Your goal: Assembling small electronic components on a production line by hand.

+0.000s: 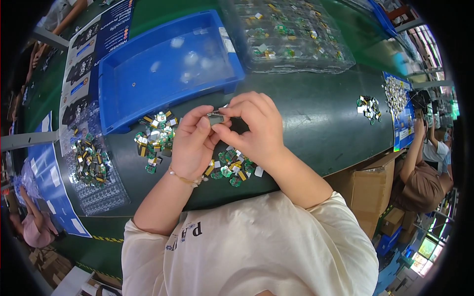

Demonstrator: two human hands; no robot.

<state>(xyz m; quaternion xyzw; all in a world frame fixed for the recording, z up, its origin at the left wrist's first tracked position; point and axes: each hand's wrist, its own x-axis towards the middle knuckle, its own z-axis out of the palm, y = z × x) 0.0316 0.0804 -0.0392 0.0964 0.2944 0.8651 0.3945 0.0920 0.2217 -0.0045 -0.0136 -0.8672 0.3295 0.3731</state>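
Above the dark green table, my left hand (193, 133) and my right hand (257, 129) meet fingertip to fingertip. Between them they pinch a small circuit board with a grey, screen-like face (216, 118); its far side is hidden by my fingers. Below and left of my left hand lies a heap of small green boards (157, 138) with white and gold parts. A second heap of boards (232, 166) rests under my wrists, partly covered by them.
A blue plastic bin (163, 64) holds a few translucent pieces. Stacked clear trays (296, 37) with boards stand at the far side. More boards (91, 160) lie on a clear tray at left, others (369, 108) at right. A cardboard box (369, 190) and co-workers are at the edges.
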